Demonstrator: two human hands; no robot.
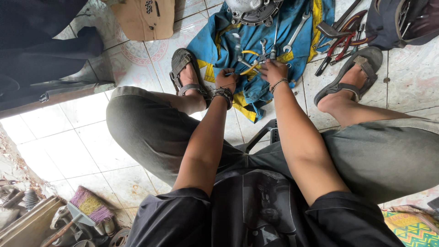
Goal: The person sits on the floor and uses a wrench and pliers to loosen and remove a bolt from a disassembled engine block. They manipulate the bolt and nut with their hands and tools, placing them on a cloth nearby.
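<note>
I sit low over a tiled floor with my knees apart. A blue and yellow cloth (292, 41) lies ahead between my sandalled feet. My left hand (226, 80) is closed at the cloth's near edge and seems to grip a small tool; what it is stays unclear. My right hand (273, 71) is closed over small metal parts and a yellow-handled tool (250, 68) on the cloth. Several spanners (296, 33) lie on the cloth beyond my hands. A round metal machine part (250, 11) sits at the cloth's far end.
Red-handled pliers (340, 45) and other hand tools lie on the tiles at the far right beside a dark bag (402, 20). A tan bag (144, 18) sits at the far left. A brush (89, 206) and scrap metal parts lie at the near left.
</note>
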